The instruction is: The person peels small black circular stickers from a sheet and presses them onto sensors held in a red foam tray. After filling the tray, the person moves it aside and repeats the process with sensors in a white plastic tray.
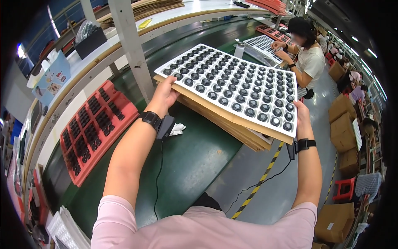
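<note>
A white tray (253,119) with many round black parts in its pockets is held tilted in front of me. My left hand (166,94) is closed on its near left corner, the thumb on the rim. At the right edge, my right hand (303,117) is closed on the tray as well. Brown cardboard shows directly under the tray, above a stack of cardboard sheets (226,124); whether the tray touches the stack I cannot tell. Fingers of both hands are partly hidden beneath the tray.
A red tray (127,111) of small black parts lies left on the green bench (190,166). White cloth (178,129) lies near my left wrist. Cables hang from both wristbands. Beyond, a co-worker (311,62) handles another white tray (260,45). Cardboard boxes (343,130) stand at right.
</note>
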Available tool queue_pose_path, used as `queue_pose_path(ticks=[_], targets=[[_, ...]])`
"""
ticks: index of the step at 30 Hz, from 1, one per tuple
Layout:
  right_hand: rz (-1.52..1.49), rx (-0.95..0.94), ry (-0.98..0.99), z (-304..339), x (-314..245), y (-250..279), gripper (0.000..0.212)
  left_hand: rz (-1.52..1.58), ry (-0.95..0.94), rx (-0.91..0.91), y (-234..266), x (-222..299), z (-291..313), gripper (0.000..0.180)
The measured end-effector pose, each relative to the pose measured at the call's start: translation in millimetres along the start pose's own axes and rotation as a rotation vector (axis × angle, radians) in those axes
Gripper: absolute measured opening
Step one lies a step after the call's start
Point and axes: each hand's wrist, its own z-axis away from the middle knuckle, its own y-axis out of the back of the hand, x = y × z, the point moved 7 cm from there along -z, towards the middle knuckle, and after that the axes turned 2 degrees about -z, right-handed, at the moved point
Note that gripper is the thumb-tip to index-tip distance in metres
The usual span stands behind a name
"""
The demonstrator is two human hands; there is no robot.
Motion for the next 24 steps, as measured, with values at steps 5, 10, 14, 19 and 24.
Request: queue_pose_path(ticks=[5,10,14,19,24], targets=[[-0.031,-0.055,0.049,40,-11,-3,0.042,0.077,-0.006,-0.047,-5,-2,33,0.041],[-0.009,-0.105,0.106,77,-31,12,0.041,0.125,-0.03,-0.113,-25,-7,74,0.042],[0.011,-0.08,0.129,140,-54,34,0.04,0.151,-0.04,-0.136,-41,-20,133,0.044],[-0.007,-0.059,0.133,249,-77,57,0.04,0.179,-0.049,-0.161,-51,-25,250,0.046],[0.07,-0.014,0.121,379,-80,111,0.041,0.189,0.011,-0.118,-34,-64,391,0.049]])
